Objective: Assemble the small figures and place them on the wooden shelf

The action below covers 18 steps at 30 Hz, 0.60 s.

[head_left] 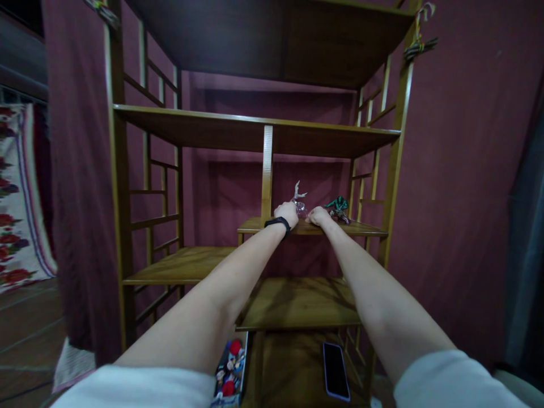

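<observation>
Both arms reach out to a small wooden shelf board (365,228) on the right side of a wooden rack. My left hand (287,213), with a black band on the wrist, is closed around the base of a small pale figurine (298,196). My right hand (318,215) is closed beside it, fingers curled on the same figurine's base, which is partly hidden. A green figurine (338,207) stands just right of my right hand, not touched.
The rack (114,187) has several bare boards at different heights. A dark phone (335,371) lies on the lowest board. A box of colourful toy figures (230,368) stands left of it. A dark red curtain hangs behind; a floral cloth (17,192) hangs at the far left.
</observation>
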Each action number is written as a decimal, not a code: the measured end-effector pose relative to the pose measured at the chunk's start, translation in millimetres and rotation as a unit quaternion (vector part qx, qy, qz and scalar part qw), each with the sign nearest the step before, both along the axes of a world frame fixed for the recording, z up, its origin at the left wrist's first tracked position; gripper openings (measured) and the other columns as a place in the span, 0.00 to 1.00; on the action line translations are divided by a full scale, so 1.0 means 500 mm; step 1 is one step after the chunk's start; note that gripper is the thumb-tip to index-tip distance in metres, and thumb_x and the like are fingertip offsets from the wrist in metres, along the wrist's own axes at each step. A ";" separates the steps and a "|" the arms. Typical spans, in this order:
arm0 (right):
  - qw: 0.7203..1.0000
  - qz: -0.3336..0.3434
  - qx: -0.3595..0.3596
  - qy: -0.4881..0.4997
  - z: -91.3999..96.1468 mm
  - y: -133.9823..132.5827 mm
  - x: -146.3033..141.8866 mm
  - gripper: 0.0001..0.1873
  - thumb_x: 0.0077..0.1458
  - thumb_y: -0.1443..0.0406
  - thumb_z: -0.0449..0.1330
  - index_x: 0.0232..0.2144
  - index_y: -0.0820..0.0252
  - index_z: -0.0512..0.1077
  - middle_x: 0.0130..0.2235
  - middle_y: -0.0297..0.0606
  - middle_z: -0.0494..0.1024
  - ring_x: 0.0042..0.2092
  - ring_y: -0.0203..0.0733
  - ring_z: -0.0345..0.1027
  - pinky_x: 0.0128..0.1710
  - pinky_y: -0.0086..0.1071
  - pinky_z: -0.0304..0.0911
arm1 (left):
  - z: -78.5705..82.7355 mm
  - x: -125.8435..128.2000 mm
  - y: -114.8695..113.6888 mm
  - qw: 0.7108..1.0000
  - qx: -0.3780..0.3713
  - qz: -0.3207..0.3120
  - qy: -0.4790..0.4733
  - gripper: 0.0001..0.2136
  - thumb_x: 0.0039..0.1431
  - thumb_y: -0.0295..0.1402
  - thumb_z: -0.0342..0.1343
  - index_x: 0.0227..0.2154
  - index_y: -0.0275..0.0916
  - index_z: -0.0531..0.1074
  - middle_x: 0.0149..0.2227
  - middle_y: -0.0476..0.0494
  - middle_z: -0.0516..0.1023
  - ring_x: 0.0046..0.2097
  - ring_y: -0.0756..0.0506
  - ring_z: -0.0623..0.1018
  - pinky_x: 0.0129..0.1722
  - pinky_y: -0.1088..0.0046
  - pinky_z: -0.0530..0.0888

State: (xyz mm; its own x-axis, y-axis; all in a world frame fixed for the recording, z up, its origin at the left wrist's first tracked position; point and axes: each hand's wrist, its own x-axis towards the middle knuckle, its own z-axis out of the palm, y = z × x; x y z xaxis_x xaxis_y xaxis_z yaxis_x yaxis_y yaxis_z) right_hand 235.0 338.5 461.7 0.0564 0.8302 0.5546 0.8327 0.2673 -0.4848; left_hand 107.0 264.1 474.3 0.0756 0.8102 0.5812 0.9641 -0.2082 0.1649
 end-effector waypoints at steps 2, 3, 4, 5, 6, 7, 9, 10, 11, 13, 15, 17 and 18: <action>0.999 -0.014 -0.041 -0.013 0.005 -0.007 0.001 0.12 0.32 0.65 0.66 0.25 0.63 0.73 0.30 0.40 0.76 0.36 0.40 0.69 0.35 0.27 0.63 | 0.004 0.004 -0.023 0.999 0.012 0.006 0.033 0.12 0.51 0.30 0.52 0.38 0.33 0.70 0.42 0.32 0.72 0.46 0.39 0.71 0.43 0.68 0.67; 0.998 -0.023 -0.063 -0.015 0.007 -0.012 0.002 0.11 0.33 0.65 0.66 0.25 0.63 0.73 0.30 0.40 0.76 0.36 0.41 0.70 0.36 0.28 0.62 | 0.006 0.005 -0.042 0.999 0.018 0.011 0.045 0.11 0.51 0.29 0.51 0.38 0.32 0.70 0.41 0.31 0.72 0.46 0.38 0.71 0.43 0.67 0.67; 0.997 -0.025 -0.073 -0.010 0.008 -0.018 0.004 0.11 0.34 0.66 0.65 0.26 0.64 0.73 0.30 0.41 0.76 0.36 0.43 0.70 0.36 0.29 0.62 | 0.005 0.003 -0.067 0.998 0.028 0.009 0.059 0.11 0.52 0.29 0.50 0.38 0.31 0.70 0.41 0.31 0.72 0.46 0.38 0.71 0.44 0.65 0.66; 0.998 -0.019 -0.065 0.004 0.008 -0.027 0.007 0.11 0.36 0.66 0.64 0.28 0.64 0.73 0.31 0.41 0.76 0.37 0.43 0.70 0.36 0.30 0.62 | 0.002 -0.001 -0.097 0.997 0.039 -0.003 0.067 0.11 0.53 0.30 0.49 0.37 0.32 0.70 0.40 0.32 0.72 0.46 0.38 0.71 0.45 0.64 0.65; 0.999 -0.014 -0.041 0.028 0.005 -0.040 0.010 0.12 0.38 0.66 0.62 0.30 0.63 0.73 0.32 0.41 0.76 0.38 0.43 0.69 0.37 0.30 0.62 | -0.006 -0.008 -0.132 0.996 0.056 -0.019 0.067 0.11 0.55 0.32 0.47 0.37 0.33 0.70 0.39 0.33 0.72 0.46 0.38 0.71 0.45 0.64 0.64; 0.998 -0.008 0.003 0.059 -0.001 -0.057 0.014 0.13 0.40 0.67 0.60 0.33 0.62 0.73 0.34 0.41 0.76 0.39 0.43 0.69 0.39 0.31 0.61 | -0.019 -0.019 -0.171 0.995 0.082 -0.031 0.057 0.13 0.57 0.35 0.45 0.38 0.34 0.69 0.40 0.34 0.72 0.47 0.39 0.70 0.46 0.64 0.63; 0.983 0.030 0.132 0.123 -0.027 -0.107 0.020 0.15 0.45 0.67 0.56 0.38 0.60 0.71 0.39 0.40 0.75 0.41 0.41 0.67 0.43 0.32 0.60 | -0.065 -0.047 -0.250 0.993 0.110 -0.042 0.023 0.17 0.59 0.41 0.40 0.39 0.37 0.69 0.40 0.37 0.72 0.46 0.41 0.70 0.46 0.66 0.62; 0.968 0.055 0.192 0.150 -0.049 -0.140 0.020 0.15 0.46 0.67 0.54 0.39 0.60 0.70 0.41 0.40 0.74 0.42 0.40 0.67 0.44 0.32 0.60 | -0.101 -0.065 -0.286 0.994 0.098 -0.046 0.007 0.18 0.59 0.43 0.38 0.39 0.40 0.69 0.39 0.40 0.72 0.45 0.42 0.71 0.45 0.68 0.63; 0.951 0.079 0.243 0.174 -0.078 -0.178 0.018 0.15 0.48 0.67 0.52 0.40 0.60 0.70 0.42 0.41 0.73 0.43 0.39 0.66 0.45 0.33 0.60 | -0.144 -0.086 -0.318 0.996 0.078 -0.046 -0.009 0.18 0.59 0.44 0.38 0.40 0.42 0.69 0.39 0.42 0.72 0.43 0.44 0.72 0.44 0.70 0.63; 0.926 0.122 0.291 0.207 -0.157 -0.260 0.006 0.15 0.50 0.67 0.49 0.40 0.59 0.69 0.43 0.41 0.71 0.45 0.40 0.65 0.47 0.35 0.59 | -0.253 -0.132 -0.363 0.999 0.026 -0.028 -0.037 0.18 0.59 0.44 0.37 0.39 0.45 0.69 0.37 0.45 0.73 0.39 0.46 0.73 0.40 0.73 0.64; 0.926 0.157 0.255 0.231 -0.266 -0.338 -0.016 0.13 0.51 0.66 0.49 0.38 0.57 0.70 0.42 0.40 0.72 0.45 0.40 0.64 0.48 0.37 0.58 | -0.381 -0.183 -0.384 0.997 -0.047 0.013 -0.059 0.17 0.58 0.43 0.38 0.37 0.44 0.71 0.35 0.45 0.74 0.36 0.46 0.74 0.35 0.74 0.65; 0.932 0.173 0.176 0.267 -0.399 -0.402 -0.043 0.12 0.51 0.65 0.50 0.35 0.57 0.71 0.40 0.40 0.73 0.45 0.41 0.65 0.47 0.38 0.59 | -0.509 -0.239 -0.391 0.985 -0.128 0.072 -0.089 0.15 0.57 0.41 0.41 0.36 0.44 0.71 0.34 0.45 0.75 0.34 0.45 0.75 0.32 0.74 0.65; 0.934 0.170 0.131 0.287 -0.472 -0.428 -0.057 0.11 0.51 0.64 0.50 0.34 0.56 0.72 0.41 0.40 0.73 0.45 0.42 0.65 0.48 0.39 0.59 | -0.567 -0.269 -0.393 0.974 -0.166 0.107 -0.111 0.14 0.56 0.40 0.43 0.36 0.44 0.72 0.33 0.45 0.76 0.34 0.45 0.75 0.31 0.74 0.65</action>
State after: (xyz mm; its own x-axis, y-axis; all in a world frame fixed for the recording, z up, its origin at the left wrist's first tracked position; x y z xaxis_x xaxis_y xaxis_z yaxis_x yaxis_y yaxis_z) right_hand 206.4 124.7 225.8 0.1648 0.6937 0.7011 0.3024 0.6411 -0.7054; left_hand -27.3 67.6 190.9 -0.2123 0.9396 0.2683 0.9129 0.0927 0.3976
